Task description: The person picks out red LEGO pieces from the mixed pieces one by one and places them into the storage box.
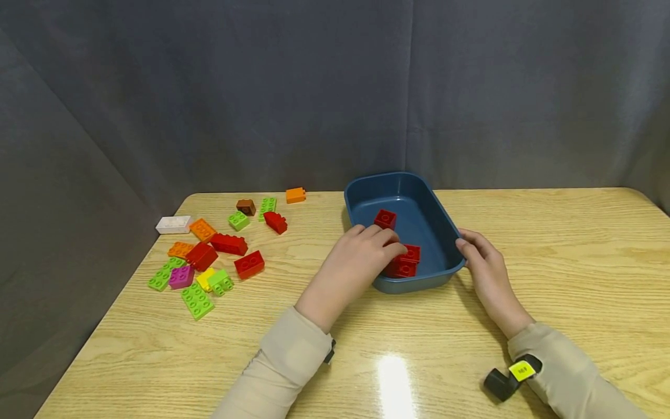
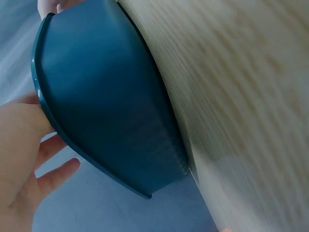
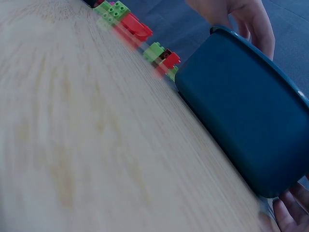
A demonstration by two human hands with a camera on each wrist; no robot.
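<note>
A dark blue tray [image 1: 434,227] with raised walls stands on the table, several red bricks [image 1: 385,219] in its left and near part. My left hand [image 1: 369,250] reaches over the tray's left wall, its fingers down among those bricks. In the left wrist view the tray wall [image 2: 106,96] covers some fingertips of that hand [image 2: 21,150], so whether it holds a brick is hidden. At the tray's near right corner, my right hand [image 1: 484,270] grips the rim, thumb on top and fingers outside. The right wrist view shows its fingers [image 3: 285,212] against the tray's lower edge.
Loose bricks lie scattered at the table's left: red [image 1: 249,265], light green [image 1: 198,301], purple [image 1: 181,277], white [image 1: 174,224], brown [image 1: 246,207] and orange [image 1: 295,195] among them. A dark curtain [image 1: 314,93] hangs behind the wooden table [image 1: 565,250].
</note>
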